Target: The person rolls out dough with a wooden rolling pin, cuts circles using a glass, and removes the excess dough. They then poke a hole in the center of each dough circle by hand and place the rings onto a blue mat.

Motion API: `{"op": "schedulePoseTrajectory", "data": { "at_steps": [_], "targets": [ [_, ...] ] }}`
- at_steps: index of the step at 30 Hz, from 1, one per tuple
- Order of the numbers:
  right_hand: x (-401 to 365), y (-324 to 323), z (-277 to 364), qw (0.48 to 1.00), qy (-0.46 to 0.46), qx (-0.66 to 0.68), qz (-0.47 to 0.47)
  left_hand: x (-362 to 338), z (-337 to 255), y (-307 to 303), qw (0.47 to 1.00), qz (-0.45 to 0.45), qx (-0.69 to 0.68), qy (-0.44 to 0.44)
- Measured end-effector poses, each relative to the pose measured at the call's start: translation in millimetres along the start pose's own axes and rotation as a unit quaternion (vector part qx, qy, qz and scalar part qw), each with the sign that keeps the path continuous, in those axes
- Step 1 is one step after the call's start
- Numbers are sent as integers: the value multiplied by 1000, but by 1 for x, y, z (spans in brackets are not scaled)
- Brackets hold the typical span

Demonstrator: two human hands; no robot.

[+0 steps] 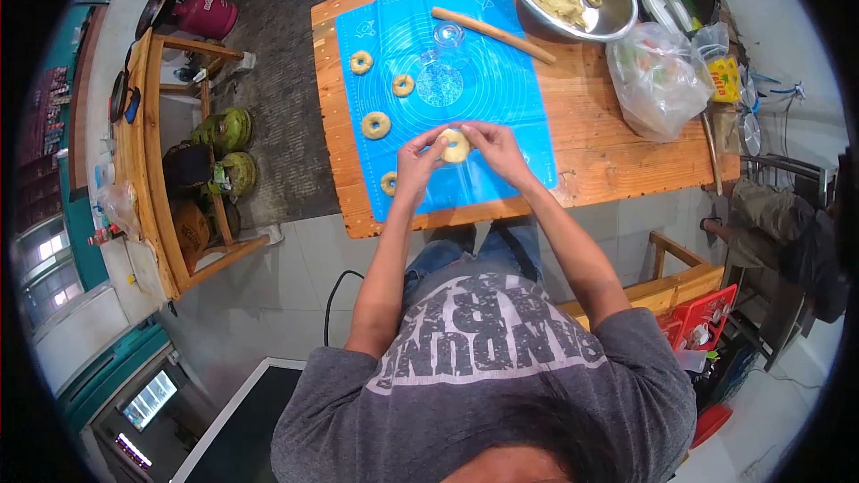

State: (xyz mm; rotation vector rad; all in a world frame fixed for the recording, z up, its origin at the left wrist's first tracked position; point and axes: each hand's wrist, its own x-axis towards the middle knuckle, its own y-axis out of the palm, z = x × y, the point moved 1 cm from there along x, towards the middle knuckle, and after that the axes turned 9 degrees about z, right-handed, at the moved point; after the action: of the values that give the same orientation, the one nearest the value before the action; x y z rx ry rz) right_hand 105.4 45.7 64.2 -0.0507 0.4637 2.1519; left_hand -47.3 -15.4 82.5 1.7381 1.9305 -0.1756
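A pale dough ring (457, 154) is held up over the blue baking mat (510, 107), near its front edge. My left hand (422, 159) pinches the ring's left side, and my right hand (495, 148) grips its upper right. Left of my hands, several shaped dough rings lie on the mat, among them a larger one (376, 114) and a small one (388, 183) beside my left wrist. Farther back on the mat are a small clear glass dish (448, 34) and a wooden rolling pin (492, 35), whose right end reaches past the mat's edge.
At the back right of the wooden table (591, 161) stands a steel bowl (573, 31) with lumps of dough. A filled plastic bag (658, 80), a yellow packet (724, 80) and a thin stick (712, 154) lie farther right. Gas cylinders (234, 174) stand beside a wooden rack at left.
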Motion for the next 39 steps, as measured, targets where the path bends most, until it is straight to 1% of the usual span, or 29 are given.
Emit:
{"op": "schedulePoseTrajectory", "data": {
  "at_steps": [3, 4, 6, 9, 12, 13, 15, 19, 21, 22, 24, 25, 28, 30, 34, 36, 37, 39],
  "targets": [
    [5, 7, -4, 996, 22, -70, 51, -1, 3, -11, 1000, -12, -13, -5],
    [7, 8, -4, 992, 33, -110, 55, -1, 3, -14, 1000, -13, -16, -4],
    [12, 12, -5, 978, 55, -190, 65, -3, 4, -20, 1000, -12, 22, 6],
    [18, 19, -9, 976, 33, -208, 55, 0, 14, -33, 998, -17, 52, 7],
    [17, 29, 9, 956, -8, -282, 83, -1, 22, -44, 997, -13, 76, 28],
    [17, 30, 7, 953, -21, -287, 91, -2, 22, -47, 995, -10, 86, 39],
    [20, 30, 1, 948, -47, -295, 106, -3, 22, -52, 997, -11, 78, 23],
    [24, 29, -6, 958, 5, -257, 126, -6, 16, -51, 999, 10, 26, 23],
    [25, 29, -8, 966, 48, -216, 137, -8, 13, -50, 1000, -13, 12, 12],
    [26, 29, -9, 965, 49, -216, 141, -9, 11, -50, 1000, -25, 5, 7],
    [26, 28, -13, 963, 51, -217, 148, -13, 7, -46, 999, -30, 5, 31],
    [27, 27, -16, 968, 55, -197, 147, -14, 5, -45, 999, -32, 6, 44],
    [26, 25, -23, 980, 58, -132, 140, -12, 5, -50, 999, 21, 22, 17],
    [23, 25, -26, 987, 51, -85, 130, -13, 4, -51, 999, 30, 40, 8],
    [19, 23, -25, 985, 53, -100, 132, -15, 1, -53, 996, 44, 76, -4],
    [18, 24, -20, 986, 61, -100, 119, -13, 8, -55, 997, 53, 57, 10],
    [18, 27, -16, 991, 60, -58, 101, -11, 10, -56, 997, 58, 48, 18],
    [16, 33, -10, 996, 60, 27, 66, -14, 11, -55, 999, 29, 13, 12]
  ]
}}
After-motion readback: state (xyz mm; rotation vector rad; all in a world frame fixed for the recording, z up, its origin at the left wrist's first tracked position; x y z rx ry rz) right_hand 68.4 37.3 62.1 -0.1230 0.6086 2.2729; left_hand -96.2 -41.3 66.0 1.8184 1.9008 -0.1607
